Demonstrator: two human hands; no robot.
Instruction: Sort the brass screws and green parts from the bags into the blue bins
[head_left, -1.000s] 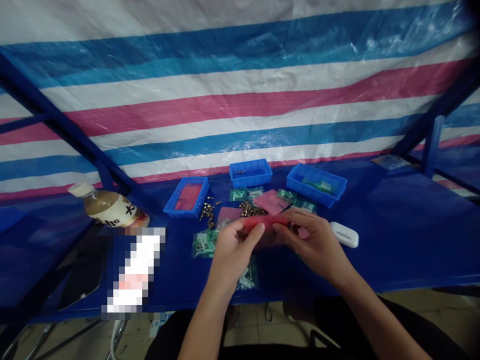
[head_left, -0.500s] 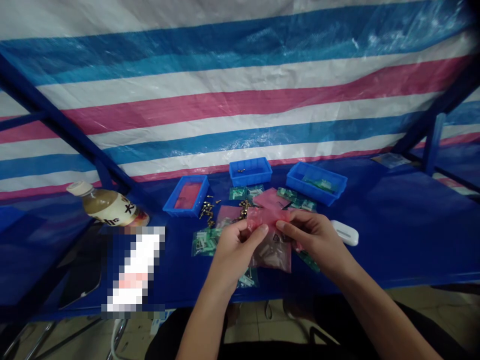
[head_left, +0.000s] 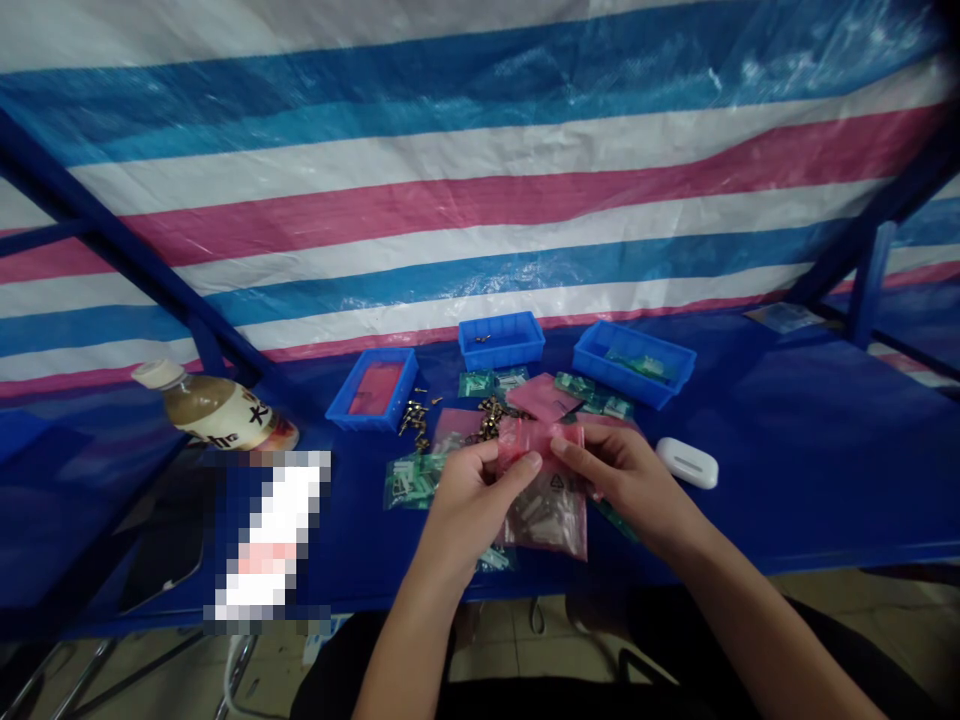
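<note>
At near centre of the tabletop (head_left: 787,490): one pink bag (head_left: 546,492) of pale pieces (head_left: 538,520), its far end pinched in the closed fingers of left hand (head_left: 480,485) and right hand (head_left: 622,460). It extended nearward from them, long axis near-to-far, both hands equally close.

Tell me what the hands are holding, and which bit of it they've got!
A pink see-through bag, pinched at its upper part, with the left hand and right hand at opposite sides.
</note>
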